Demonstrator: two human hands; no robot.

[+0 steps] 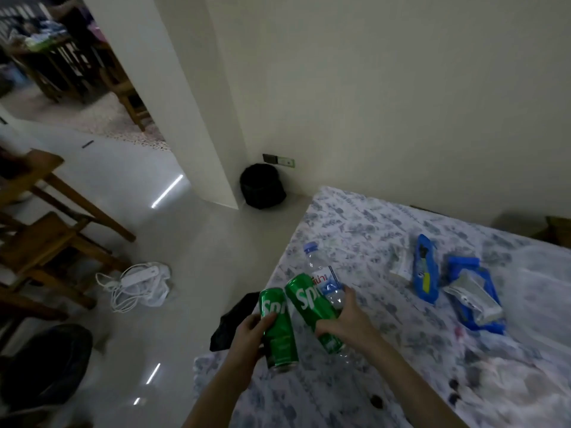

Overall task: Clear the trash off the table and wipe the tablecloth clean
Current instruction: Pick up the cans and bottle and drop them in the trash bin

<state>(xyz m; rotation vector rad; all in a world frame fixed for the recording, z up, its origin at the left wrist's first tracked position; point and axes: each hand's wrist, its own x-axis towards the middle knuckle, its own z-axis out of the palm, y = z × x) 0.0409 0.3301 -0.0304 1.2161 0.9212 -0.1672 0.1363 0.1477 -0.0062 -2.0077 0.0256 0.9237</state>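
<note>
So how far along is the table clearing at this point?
Nothing looks finished yet. In hand: the left hand grips a green can, the right hand a second can plus the water bottle. To do: blue wrappers and a foil packet lie on the tablecloth, dark spots unwiped.

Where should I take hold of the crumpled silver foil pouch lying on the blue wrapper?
Pinch the silver foil pouch across its narrow width, near the middle, coming from above. It lies flat and long on the blue wrapper, and its crumpled folds should give some purchase.
</note>
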